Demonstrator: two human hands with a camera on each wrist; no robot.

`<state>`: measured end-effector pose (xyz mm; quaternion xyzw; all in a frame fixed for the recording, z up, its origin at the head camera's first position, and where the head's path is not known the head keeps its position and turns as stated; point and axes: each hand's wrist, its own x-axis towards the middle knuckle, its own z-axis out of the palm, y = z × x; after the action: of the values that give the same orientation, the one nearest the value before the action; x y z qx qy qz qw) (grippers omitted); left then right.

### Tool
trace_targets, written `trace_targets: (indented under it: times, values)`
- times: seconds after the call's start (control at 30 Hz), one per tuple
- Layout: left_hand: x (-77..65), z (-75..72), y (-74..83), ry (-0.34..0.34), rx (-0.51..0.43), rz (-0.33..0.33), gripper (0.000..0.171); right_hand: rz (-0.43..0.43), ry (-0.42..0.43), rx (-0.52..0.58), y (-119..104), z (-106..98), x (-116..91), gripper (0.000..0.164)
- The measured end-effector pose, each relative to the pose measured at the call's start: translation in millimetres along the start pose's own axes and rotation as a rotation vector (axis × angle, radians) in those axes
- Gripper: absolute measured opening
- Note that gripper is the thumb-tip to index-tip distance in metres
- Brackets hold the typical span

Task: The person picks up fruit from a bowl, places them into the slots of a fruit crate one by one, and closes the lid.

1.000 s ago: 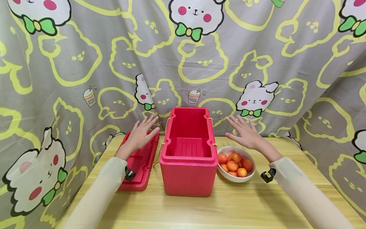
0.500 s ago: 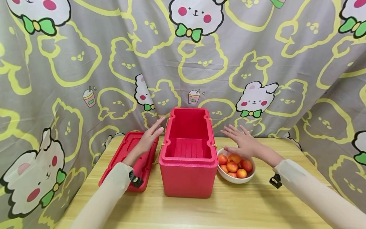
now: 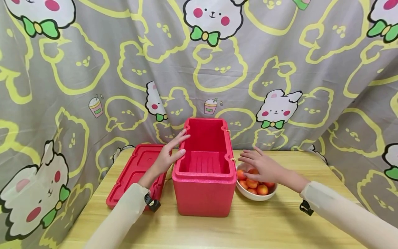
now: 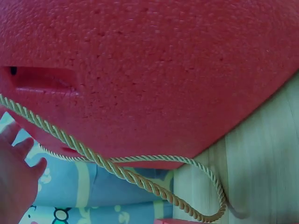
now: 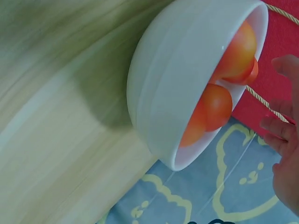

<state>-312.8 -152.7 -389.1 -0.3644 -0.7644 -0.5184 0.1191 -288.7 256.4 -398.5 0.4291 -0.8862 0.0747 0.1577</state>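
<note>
A red foam box (image 3: pixel 203 197), lidless and with nothing visible inside, stands upright on the table. My left hand (image 3: pixel 168 157) is at its left rim, fingers extended and fingertips overlapping the rim in the head view. In the left wrist view, a twisted rope (image 4: pixel 140 182) hangs along the box's side near that hand. To the right of the box is a white bowl (image 3: pixel 253 196) holding several round orange-red fruits (image 3: pixel 262 189). Above the bowl hovers my right hand (image 3: pixel 264 167), fingers loosely extended and holding nothing; it hides some of the fruits. The right wrist view shows its fingers (image 5: pixel 280 128) beyond the bowl's rim.
The red lid (image 3: pixel 133 178) lies flat on the wooden table (image 3: pixel 205 231), left of the box. Behind everything hangs a grey patterned curtain (image 3: pixel 214 79). Another length of rope (image 5: pixel 257 98) runs along the box's side facing the bowl.
My left hand has moved right from over the lid to the box's left rim. The right hand has come down and closer over the bowl. Box, lid and bowl stay put.
</note>
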Motion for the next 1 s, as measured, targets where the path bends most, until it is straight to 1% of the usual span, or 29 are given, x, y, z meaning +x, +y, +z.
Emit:
trace_targets:
  times: [0.2,0.33,0.47,0.67,0.8,0.93,1.0]
  values:
    - [1.2,0.2,0.1,0.03,0.121,0.068,0.051,-0.054,0.044,-0.034,0.6,9.0,1.1,0.049]
    - [1.6,-1.7,-0.5,0.035,0.203,0.099,0.048,-0.075,0.055,-0.059,1.2,13.0,0.7,0.044]
    - [1.1,-2.5,-2.6,0.036,0.254,0.117,0.047,-0.088,0.061,-0.069,0.5,15.2,0.6,0.041]
    - [-0.8,-2.8,-3.4,0.047,0.256,0.102,0.047,-0.109,0.07,-0.084,-0.7,18.9,2.1,0.036]
    - [-0.8,-3.2,-2.4,0.039,0.239,0.088,0.047,-0.116,0.069,-0.086,-0.2,22.6,2.9,0.032]
    - [-1.0,-3.1,-1.7,0.035,0.217,0.079,0.047,-0.143,0.082,-0.092,-0.3,26.6,3.3,0.031]
    - [-1.3,-2.8,-2.3,0.036,0.204,0.078,0.047,-0.14,0.077,-0.096,-1.0,27.7,3.4,0.031]
